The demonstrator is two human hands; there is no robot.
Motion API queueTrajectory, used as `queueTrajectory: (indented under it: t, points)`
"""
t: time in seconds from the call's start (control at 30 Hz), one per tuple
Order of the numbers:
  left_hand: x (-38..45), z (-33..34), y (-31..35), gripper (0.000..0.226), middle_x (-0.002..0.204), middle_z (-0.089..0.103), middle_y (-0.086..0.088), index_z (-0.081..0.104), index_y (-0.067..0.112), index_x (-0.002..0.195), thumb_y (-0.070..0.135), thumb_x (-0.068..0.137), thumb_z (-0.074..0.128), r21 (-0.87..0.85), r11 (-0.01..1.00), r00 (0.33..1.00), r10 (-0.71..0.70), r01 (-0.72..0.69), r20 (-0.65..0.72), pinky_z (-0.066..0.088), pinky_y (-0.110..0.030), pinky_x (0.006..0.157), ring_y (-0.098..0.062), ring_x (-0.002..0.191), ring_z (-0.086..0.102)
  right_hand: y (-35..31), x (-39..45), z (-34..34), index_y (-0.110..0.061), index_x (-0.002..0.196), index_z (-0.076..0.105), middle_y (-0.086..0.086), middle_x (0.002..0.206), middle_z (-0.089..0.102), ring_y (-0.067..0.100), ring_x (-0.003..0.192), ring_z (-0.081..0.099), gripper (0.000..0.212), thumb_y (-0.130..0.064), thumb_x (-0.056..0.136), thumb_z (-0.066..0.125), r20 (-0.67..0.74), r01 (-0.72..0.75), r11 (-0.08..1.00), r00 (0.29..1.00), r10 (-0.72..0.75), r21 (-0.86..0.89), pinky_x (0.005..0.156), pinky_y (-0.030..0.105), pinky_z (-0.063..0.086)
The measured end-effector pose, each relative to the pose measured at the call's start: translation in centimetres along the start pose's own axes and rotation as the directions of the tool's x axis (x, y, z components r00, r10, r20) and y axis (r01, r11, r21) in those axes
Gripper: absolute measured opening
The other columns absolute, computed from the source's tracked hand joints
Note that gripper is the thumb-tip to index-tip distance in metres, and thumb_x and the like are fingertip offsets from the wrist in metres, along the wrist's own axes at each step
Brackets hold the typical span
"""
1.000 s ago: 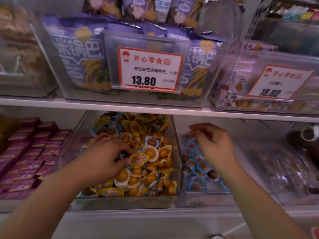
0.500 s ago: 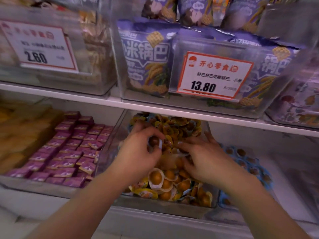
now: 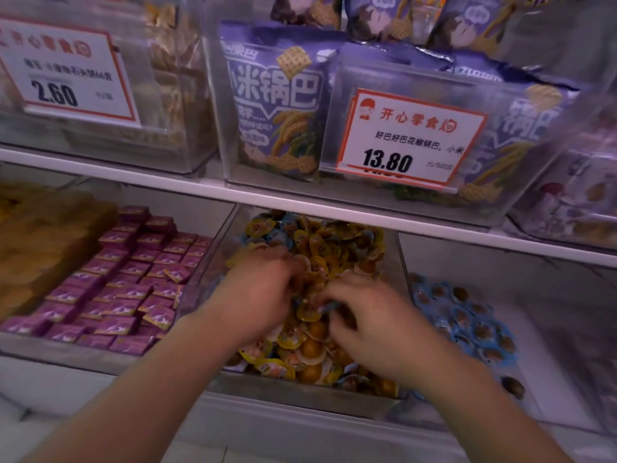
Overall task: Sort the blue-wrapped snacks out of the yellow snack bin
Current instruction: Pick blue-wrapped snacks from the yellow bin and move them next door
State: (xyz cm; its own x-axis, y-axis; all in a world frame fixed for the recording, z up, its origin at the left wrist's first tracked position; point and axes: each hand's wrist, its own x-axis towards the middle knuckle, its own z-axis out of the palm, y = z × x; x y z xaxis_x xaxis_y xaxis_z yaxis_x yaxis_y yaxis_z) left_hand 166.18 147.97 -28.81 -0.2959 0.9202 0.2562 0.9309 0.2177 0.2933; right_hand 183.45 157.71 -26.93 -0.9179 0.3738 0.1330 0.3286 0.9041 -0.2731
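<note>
A clear bin on the lower shelf is heaped with yellow-wrapped snacks, with a few blue-wrapped snacks mixed in at the back. Both my hands are down in the heap. My left hand is curled over the left middle of the pile, blurred. My right hand is beside it, fingers bent, and pinches a small blue-wrapped snack at its fingertips. To the right, a clear bin holds a layer of blue-wrapped snacks.
Purple packets fill the bin at left. The white shelf edge runs just above the bins, carrying bins of purple snack bags and price cards. One brown snack lies loose at the right bin's front.
The view has swung left. My right hand left the blue bin and went into the yellow heap beside my left hand; both now dig lower in the middle.
</note>
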Motion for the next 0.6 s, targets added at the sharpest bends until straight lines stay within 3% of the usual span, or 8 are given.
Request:
queueTrajectory:
  t: [0.03, 0.17, 0.27, 0.33, 0.4, 0.5, 0.6]
  points:
    - [0.0, -0.2, -0.1, 0.022, 0.103, 0.061, -0.003, 0.07, 0.023, 0.093, 0.016, 0.079, 0.053, 0.011, 1.0, 1.0, -0.023, 0.023, -0.014, 0.049, -0.04, 0.084, -0.03, 0.098, 0.061, 0.0, 0.0, 0.6, -0.032, 0.112, 0.059, -0.007, 0.105, 0.058, 0.019, 0.099, 0.06, 0.028, -0.036, 0.087, 0.047, 0.042, 0.019, 0.997, 0.999, -0.016, -0.071, 0.078, 0.039, 0.053]
    - [-0.1, -0.6, 0.4, 0.039, 0.103, 0.061, -0.002, 0.072, 0.026, 0.101, 0.024, 0.077, 0.042, -0.031, 0.999, 0.998, -0.023, 0.021, -0.06, 0.049, -0.04, 0.086, -0.031, 0.099, 0.06, 0.9, 0.7, 1.0, -0.025, 0.116, 0.06, 0.0, 0.112, 0.059, 0.025, 0.103, 0.059, 0.025, -0.026, 0.091, 0.053, -0.108, -0.109, 0.967, 0.99, 0.086, -0.229, 0.068, 0.031, 0.041]
    - [-0.5, -0.2, 0.8, 0.026, 0.104, 0.06, 0.002, 0.07, 0.027, 0.107, 0.027, 0.088, 0.052, -0.102, 0.994, 0.998, 0.045, -0.05, -0.047, 0.048, -0.037, 0.085, -0.025, 0.097, 0.061, 1.3, 1.1, 1.5, -0.024, 0.121, 0.058, 0.002, 0.118, 0.054, 0.026, 0.11, 0.055, 0.031, -0.027, 0.09, 0.054, -0.064, -0.09, 0.947, 0.995, 0.074, -0.309, 0.069, 0.03, 0.041]
    - [-0.8, 0.4, 1.0, 0.033, 0.11, 0.057, 0.003, 0.066, 0.033, 0.111, 0.053, 0.088, 0.053, 0.013, 0.995, 0.995, 0.101, -0.102, 0.027, 0.046, -0.038, 0.086, -0.022, 0.099, 0.058, 1.3, 1.1, 1.7, -0.027, 0.125, 0.058, 0.002, 0.121, 0.05, 0.026, 0.113, 0.05, 0.037, -0.038, 0.09, 0.052, -0.005, -0.066, 0.95, 0.998, 0.068, -0.305, 0.076, 0.035, 0.048]
    - [-1.0, 0.8, 0.9, 0.045, 0.112, 0.055, 0.002, 0.064, 0.037, 0.114, 0.065, 0.08, 0.056, 0.16, 0.984, 0.995, 0.073, -0.083, 0.067, 0.041, -0.038, 0.086, -0.024, 0.1, 0.056, 1.4, 1.0, 1.9, -0.027, 0.129, 0.056, 0.003, 0.123, 0.047, 0.025, 0.115, 0.047, 0.044, -0.048, 0.09, 0.051, 0.038, -0.042, 0.946, 0.998, 0.057, -0.321, 0.081, 0.038, 0.05]
    - [-0.5, -0.3, 0.1, 0.038, 0.104, 0.06, -0.001, 0.069, 0.035, 0.111, 0.048, 0.075, 0.068, 0.252, 0.968, 0.998, 0.005, 0.01, -0.06, 0.042, -0.039, 0.085, -0.028, 0.096, 0.06, 1.2, 1.2, 2.4, -0.03, 0.136, 0.051, 0.005, 0.124, 0.043, 0.029, 0.117, 0.047, 0.05, -0.048, 0.09, 0.057, 0.071, -0.01, 0.938, 0.997, 0.037, -0.347, 0.078, 0.035, 0.048]
    - [-0.3, -1.7, -1.1, 0.036, 0.1, 0.064, -0.007, 0.071, 0.031, 0.113, 0.025, 0.077, 0.07, 0.226, 0.965, 0.98, -0.096, 0.135, -0.175, 0.047, -0.041, 0.082, -0.034, 0.091, 0.061, 0.7, 1.7, 2.8, -0.032, 0.131, 0.054, 0.004, 0.118, 0.043, 0.032, 0.101, 0.056, 0.044, -0.043, 0.09, 0.06, 0.052, 0.022, 0.935, 0.999, -0.004, -0.353, 0.065, 0.033, 0.036]
